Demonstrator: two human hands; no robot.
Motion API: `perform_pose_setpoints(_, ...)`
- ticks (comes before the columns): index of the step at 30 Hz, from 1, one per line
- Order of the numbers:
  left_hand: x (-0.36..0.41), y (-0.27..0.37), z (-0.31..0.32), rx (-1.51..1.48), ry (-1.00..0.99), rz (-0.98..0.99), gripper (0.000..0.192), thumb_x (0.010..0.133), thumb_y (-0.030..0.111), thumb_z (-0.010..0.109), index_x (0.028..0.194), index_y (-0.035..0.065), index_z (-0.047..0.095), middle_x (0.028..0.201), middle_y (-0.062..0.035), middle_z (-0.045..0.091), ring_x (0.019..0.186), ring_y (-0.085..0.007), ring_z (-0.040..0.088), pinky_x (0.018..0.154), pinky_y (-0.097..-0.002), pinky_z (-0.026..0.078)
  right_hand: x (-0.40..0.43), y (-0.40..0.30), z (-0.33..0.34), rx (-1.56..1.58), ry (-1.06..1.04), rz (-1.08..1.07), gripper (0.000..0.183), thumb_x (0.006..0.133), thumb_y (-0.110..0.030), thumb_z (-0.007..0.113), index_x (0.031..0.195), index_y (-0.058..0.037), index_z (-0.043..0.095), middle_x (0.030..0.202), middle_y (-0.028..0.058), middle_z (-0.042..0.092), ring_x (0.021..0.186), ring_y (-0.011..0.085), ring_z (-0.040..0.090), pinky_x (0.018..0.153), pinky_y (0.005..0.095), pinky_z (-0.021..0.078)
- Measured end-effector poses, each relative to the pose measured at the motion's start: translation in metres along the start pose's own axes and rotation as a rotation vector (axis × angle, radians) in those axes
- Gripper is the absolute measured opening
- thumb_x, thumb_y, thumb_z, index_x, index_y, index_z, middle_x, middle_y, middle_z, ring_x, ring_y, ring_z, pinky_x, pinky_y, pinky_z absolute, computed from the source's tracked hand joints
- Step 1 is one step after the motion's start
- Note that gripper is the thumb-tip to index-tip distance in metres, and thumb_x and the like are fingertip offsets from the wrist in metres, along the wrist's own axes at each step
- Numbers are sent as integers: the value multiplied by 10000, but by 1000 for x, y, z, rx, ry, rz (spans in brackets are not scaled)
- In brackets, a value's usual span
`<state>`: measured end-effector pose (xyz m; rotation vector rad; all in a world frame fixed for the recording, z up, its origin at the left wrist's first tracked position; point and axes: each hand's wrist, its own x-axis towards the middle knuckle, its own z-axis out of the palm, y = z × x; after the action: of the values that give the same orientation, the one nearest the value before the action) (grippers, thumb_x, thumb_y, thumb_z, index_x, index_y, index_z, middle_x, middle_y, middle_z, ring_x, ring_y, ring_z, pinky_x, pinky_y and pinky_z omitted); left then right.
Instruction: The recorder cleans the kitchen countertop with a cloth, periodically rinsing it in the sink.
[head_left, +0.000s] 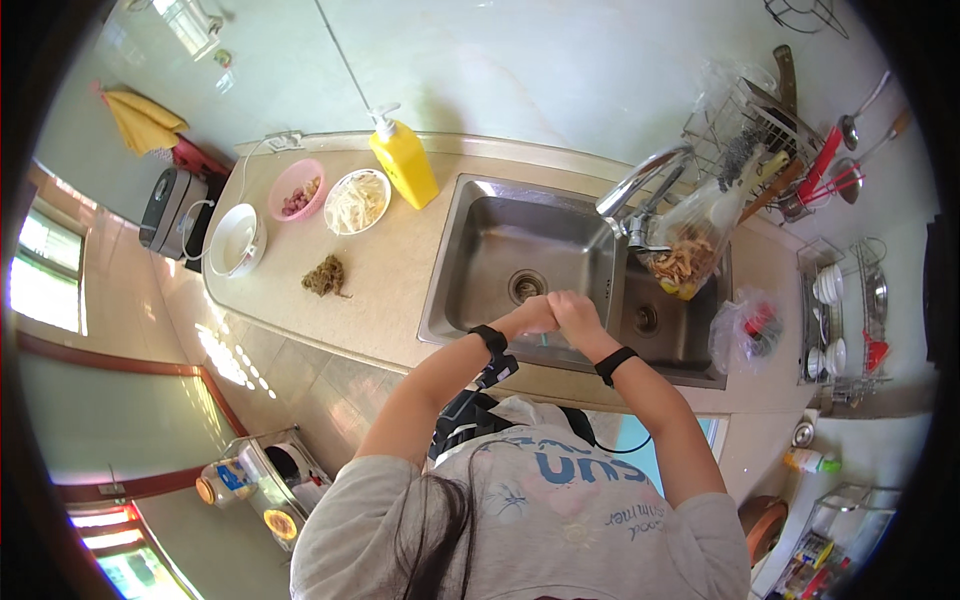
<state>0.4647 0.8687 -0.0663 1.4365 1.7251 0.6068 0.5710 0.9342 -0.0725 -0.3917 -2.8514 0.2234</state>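
Note:
Over the near edge of the steel sink's larger basin (540, 240), my left hand (535, 315) and my right hand (574, 313) meet, their fingers curled together. A small bluish-green bit (544, 340) shows just below them; what they grip is hidden. The basin's drain (527, 286) lies just beyond the hands. Left of the sink, a dark greenish-brown clump of leafy food (325, 277) rests on the counter. Behind it stand a white plate of pale shreds (358, 202), a pink basket with small reddish bulbs (297, 190) and a white bowl (238, 240).
A yellow pump bottle (405, 163) stands left of the sink. The chrome faucet (641, 187) arches over it, beside a hanging plastic bag of brownish pieces (686, 255). Right of the sink lie a clear bag (746, 330) and a dish rack (823, 262).

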Motion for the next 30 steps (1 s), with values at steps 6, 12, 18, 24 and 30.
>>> perform_pose_setpoints(6,1,-3,4,-322,-84,-204,168,611,115,528,747,16,535,583,-80,518,442,-165,496,343,-279,374,-1,3,-3,-153,122,-107,97,608,-125,505,681,-98,448,637,25,484,657,174,489,543,286,355)
perform_pose_setpoints(12,-11,-1,3,-422,-62,-265,222,602,124,550,803,34,524,596,-73,510,429,-144,477,333,-262,372,-2,0,-1,-14,197,-170,128,598,-136,512,689,-86,438,630,34,464,645,190,469,545,297,341)
perform_pose_setpoints(18,-23,-31,32,-157,264,19,325,612,208,601,873,31,521,740,-95,533,571,-131,527,494,-230,431,-9,-2,6,270,45,-75,293,534,-110,612,785,-62,470,710,78,508,718,246,490,604,323,377)
perform_pose_setpoints(24,-74,-27,-21,-812,59,-159,435,785,283,487,1115,10,405,815,-69,545,688,-120,540,611,-232,435,-1,-20,-10,599,-8,190,395,537,-62,621,891,-32,449,817,147,513,809,310,488,690,353,402)
perform_pose_setpoints(30,-124,-38,-80,-1056,160,-42,447,838,320,388,1168,21,353,878,-63,523,737,-119,527,649,-241,437,44,-70,-28,701,76,209,433,533,-58,628,917,-33,430,840,144,493,818,308,477,690,353,397)
